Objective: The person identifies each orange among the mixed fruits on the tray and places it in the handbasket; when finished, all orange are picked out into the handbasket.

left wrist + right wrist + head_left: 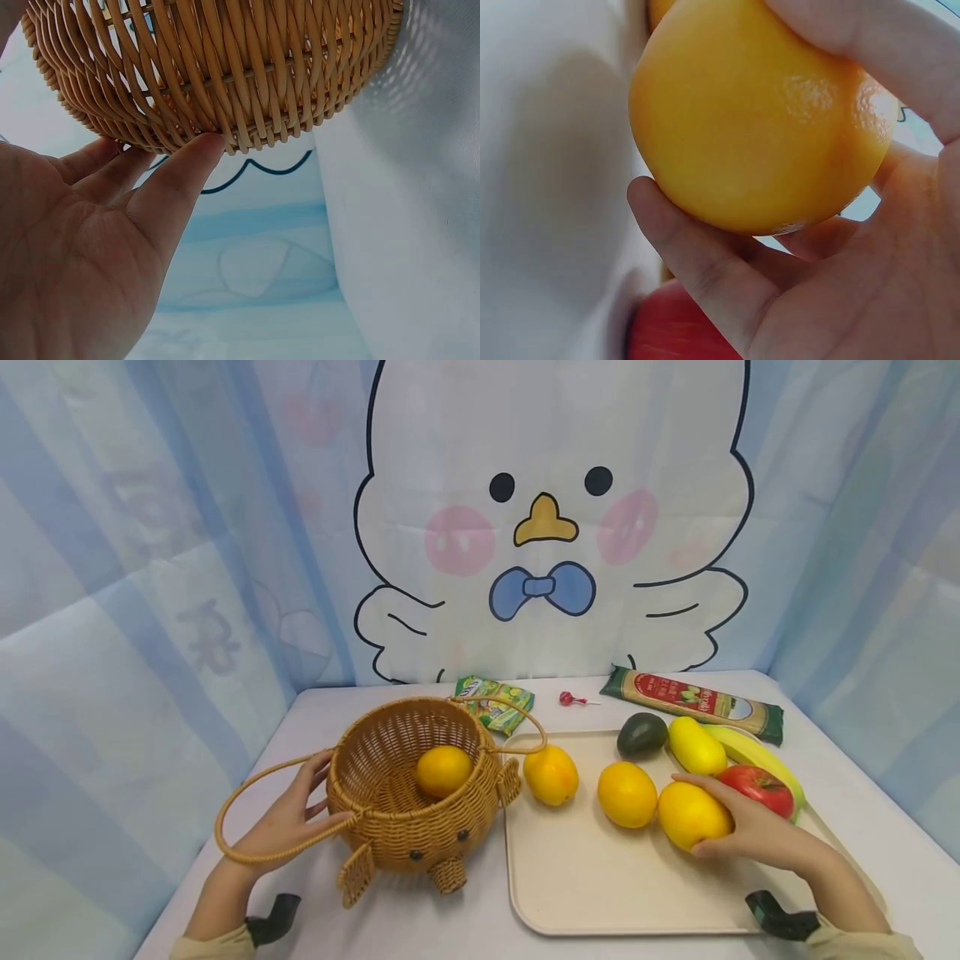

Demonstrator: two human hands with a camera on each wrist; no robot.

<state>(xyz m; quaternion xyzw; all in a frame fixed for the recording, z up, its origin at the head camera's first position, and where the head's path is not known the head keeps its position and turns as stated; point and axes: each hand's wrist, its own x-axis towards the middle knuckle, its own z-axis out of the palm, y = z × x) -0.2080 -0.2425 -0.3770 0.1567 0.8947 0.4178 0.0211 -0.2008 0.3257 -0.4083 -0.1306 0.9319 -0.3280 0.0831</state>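
A wicker basket (405, 827) with a pig's face stands left of the tray, an orange (444, 771) inside it. My left hand (281, 822) touches the basket's left side with fingers spread, behind the looped handle; in the left wrist view the fingertips (206, 146) of this hand (90, 247) lie against the weave (247, 82). On the tray (585, 885), my right hand (757, 835) grips the rightmost orange (692, 817). In the right wrist view, fingers and thumb of that hand (840, 277) curve round the orange (750, 127).
Two more oranges (551, 775) (627, 794), an avocado (642, 736), a yellow lemon-like fruit (696, 746), a banana (757, 756) and a red apple (759, 789) lie on the tray. Behind are a green packet (495, 703), a lollipop (567, 698) and a long package (693, 700).
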